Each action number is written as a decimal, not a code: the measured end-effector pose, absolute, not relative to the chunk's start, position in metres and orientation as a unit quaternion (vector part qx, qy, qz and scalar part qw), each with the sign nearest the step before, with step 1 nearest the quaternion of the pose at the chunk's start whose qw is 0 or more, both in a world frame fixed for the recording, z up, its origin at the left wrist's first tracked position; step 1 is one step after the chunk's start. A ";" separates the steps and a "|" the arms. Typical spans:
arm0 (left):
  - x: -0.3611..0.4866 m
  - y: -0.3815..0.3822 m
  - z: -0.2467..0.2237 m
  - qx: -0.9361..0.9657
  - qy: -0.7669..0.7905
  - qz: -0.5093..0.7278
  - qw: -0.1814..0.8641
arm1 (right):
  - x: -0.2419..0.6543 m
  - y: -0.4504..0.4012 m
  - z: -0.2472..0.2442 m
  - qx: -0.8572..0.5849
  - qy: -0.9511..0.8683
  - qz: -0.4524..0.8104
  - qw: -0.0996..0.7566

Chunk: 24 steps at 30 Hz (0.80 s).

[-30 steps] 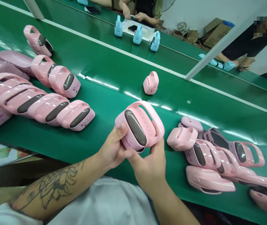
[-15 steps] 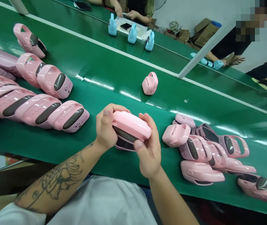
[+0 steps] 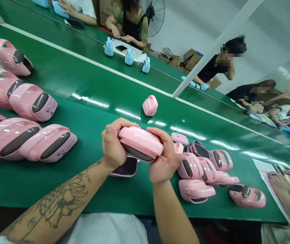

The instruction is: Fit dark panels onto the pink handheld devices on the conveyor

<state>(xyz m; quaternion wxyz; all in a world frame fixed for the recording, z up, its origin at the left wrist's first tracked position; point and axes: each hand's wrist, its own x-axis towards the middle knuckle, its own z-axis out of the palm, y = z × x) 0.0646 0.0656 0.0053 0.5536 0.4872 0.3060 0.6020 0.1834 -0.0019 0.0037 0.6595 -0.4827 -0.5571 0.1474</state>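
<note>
Both hands hold a glossy pink plastic housing (image 3: 141,140) with a dark strip window along its lower side. My left hand (image 3: 113,144) is closed round its left end, the thumb pointing up. Around the right end lies my right hand (image 3: 163,156), its fingers along the far side and its thumb stretched out away from the housing. Beneath them on the green table is a dark panel with a pink rim (image 3: 126,167), partly hidden by the left hand and wrist. A small pink handled case (image 3: 150,105) stands farther off.
Rows of pink handled housings (image 3: 49,144) lie at left. More pink housings (image 3: 197,190) are piled at right beside stacked dark-faced panels (image 3: 200,149). A white divider post (image 3: 211,51) rises beyond. Across the table, people work near small blue cases (image 3: 129,57); a person's arm (image 3: 287,196) rests at far right.
My view has tilted up and swung to the right. My right thumb has lifted off the housing and points outward. The dark panel beneath now shows apart from the housing.
</note>
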 end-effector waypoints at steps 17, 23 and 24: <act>0.031 0.151 -0.037 0.625 0.486 0.449 0.414 | 0.342 0.085 0.062 -0.802 -0.429 0.149 0.387; 0.008 0.165 -0.085 0.592 0.536 0.396 0.454 | 0.406 0.149 0.040 -0.866 -0.350 0.184 0.306; 0.008 0.166 -0.091 0.595 0.538 0.389 0.453 | 0.410 0.153 0.032 -0.873 -0.343 0.189 0.290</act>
